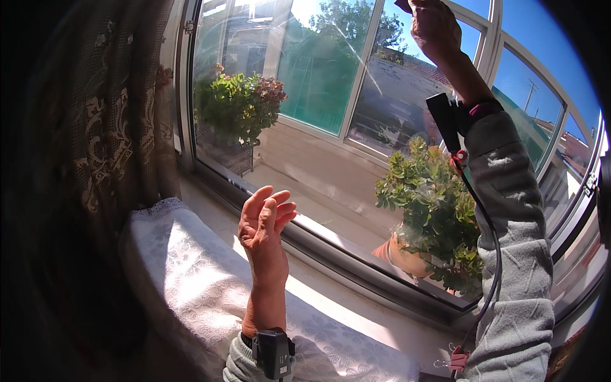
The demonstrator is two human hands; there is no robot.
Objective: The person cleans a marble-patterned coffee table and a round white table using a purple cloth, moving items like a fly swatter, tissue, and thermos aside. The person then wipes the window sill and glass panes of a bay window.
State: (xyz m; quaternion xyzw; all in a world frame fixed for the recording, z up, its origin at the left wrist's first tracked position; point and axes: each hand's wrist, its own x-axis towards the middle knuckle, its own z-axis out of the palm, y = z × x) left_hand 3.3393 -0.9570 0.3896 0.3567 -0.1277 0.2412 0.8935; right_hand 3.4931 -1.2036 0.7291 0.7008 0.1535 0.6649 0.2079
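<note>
My right hand is raised high in front of the window pane, at the top of the view. Its fingers are closed around a small dark item, mostly cut off by the picture's edge, so its kind is unclear. My left hand is lower, above the windowsill. Its fingers are loosely curled and apart, with nothing in them. Faint streaks and sun glare show on the glass. A dark lower window frame runs behind my left hand.
A white lace-edged cloth lies along the sill. Brown lace curtains hang at the left. Beyond the glass stand potted plants. A black cable with a pink binder clip follows my right sleeve.
</note>
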